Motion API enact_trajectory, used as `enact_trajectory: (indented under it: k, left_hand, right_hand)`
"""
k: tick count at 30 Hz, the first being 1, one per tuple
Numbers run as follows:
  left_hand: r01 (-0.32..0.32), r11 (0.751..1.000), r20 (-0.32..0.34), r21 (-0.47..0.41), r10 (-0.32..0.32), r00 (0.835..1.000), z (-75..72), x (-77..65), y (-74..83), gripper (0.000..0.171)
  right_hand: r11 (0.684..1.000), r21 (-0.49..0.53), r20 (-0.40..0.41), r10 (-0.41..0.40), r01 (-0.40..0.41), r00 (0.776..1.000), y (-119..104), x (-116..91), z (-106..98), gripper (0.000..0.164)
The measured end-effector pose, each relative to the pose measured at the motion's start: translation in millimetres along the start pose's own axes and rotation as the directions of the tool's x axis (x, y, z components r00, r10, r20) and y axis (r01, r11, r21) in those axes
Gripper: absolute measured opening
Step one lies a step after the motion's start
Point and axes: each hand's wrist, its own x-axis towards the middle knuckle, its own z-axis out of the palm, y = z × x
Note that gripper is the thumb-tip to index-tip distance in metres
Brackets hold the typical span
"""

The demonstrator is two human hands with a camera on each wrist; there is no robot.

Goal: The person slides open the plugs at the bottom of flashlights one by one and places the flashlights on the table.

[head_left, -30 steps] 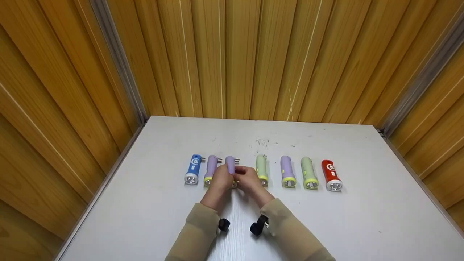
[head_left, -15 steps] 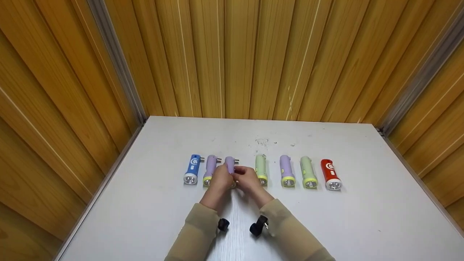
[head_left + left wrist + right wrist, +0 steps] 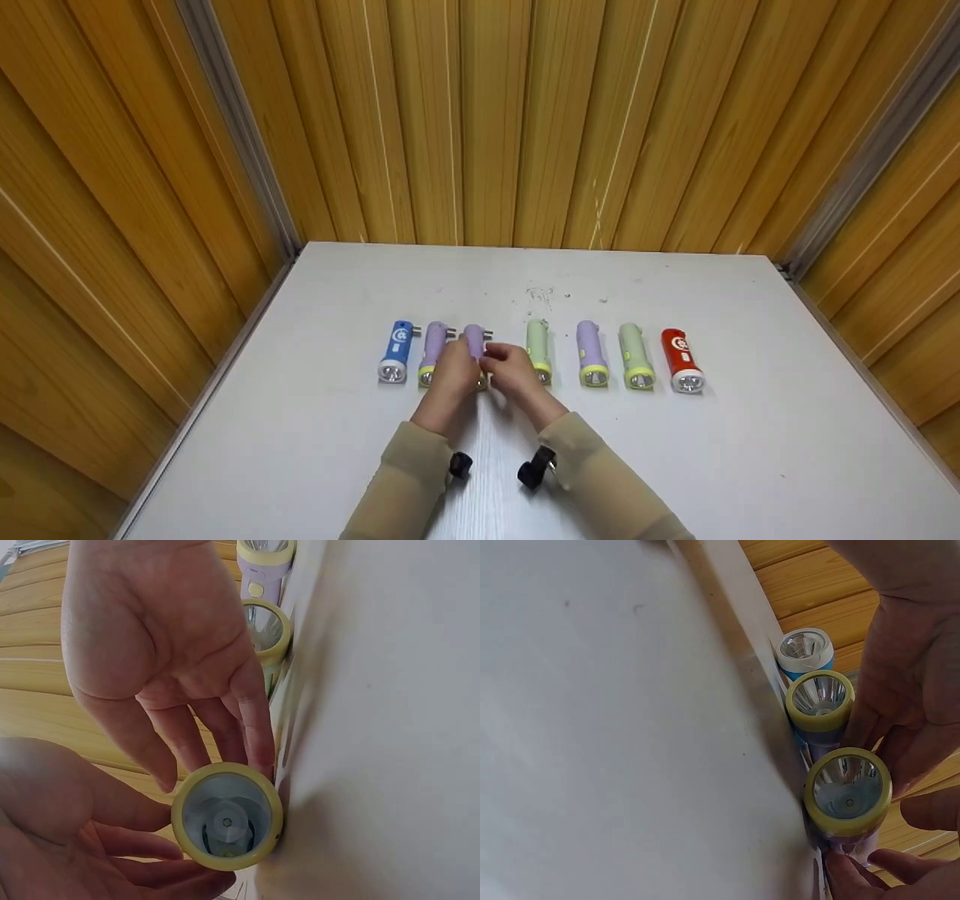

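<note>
A purple flashlight (image 3: 473, 339) with a yellow rim and two metal plug prongs out lies on the table, lens toward me. My left hand (image 3: 455, 367) grips it from the left, covering much of its body. From the other side my right hand (image 3: 512, 367) reaches in, thumb and forefinger apart beside the flashlight. The left wrist view shows its round lens end (image 3: 227, 817) between both hands. In the right wrist view, right fingertips (image 3: 847, 877) touch or nearly touch the side of the flashlight; exact contact is unclear.
Left of it lie a second purple flashlight (image 3: 434, 341) and a blue one (image 3: 398, 345), both with prongs out. Rightward are a green one (image 3: 538, 341), another purple (image 3: 590, 345), another green (image 3: 634, 349) and a red one (image 3: 680, 352). Wood-patterned walls (image 3: 487, 127) border the white table (image 3: 360, 285).
The view has shifted slightly. My right thumb and forefinger look a little farther apart at the flashlight's side. The left hand keeps its grip, and the flashlights keep their places.
</note>
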Motion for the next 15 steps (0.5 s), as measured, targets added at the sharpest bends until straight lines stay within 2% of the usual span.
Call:
enact_trajectory:
  k: [4, 8, 15]
  left_hand:
    - [0.021, 1.000, -0.021, -0.014, -0.021, 1.000, -2.6, -0.8, 3.2, 0.046]
    - [0.044, 0.997, -0.027, -0.071, -0.046, 0.999, -5.5, -2.2, 6.4, 0.057]
    - [0.057, 0.976, -0.036, -0.210, -0.066, 0.997, -8.1, -0.6, 10.6, 0.055]
  right_hand:
    - [1.000, -0.028, -0.008, 0.006, -0.007, 1.000, -2.2, -0.7, -1.4, 0.048]
    - [1.000, -0.028, -0.015, -0.010, 0.009, 1.000, -4.3, -1.8, -2.8, 0.048]
    - [0.997, -0.011, -0.057, -0.081, 0.081, 0.995, -7.4, -1.4, -7.7, 0.043]
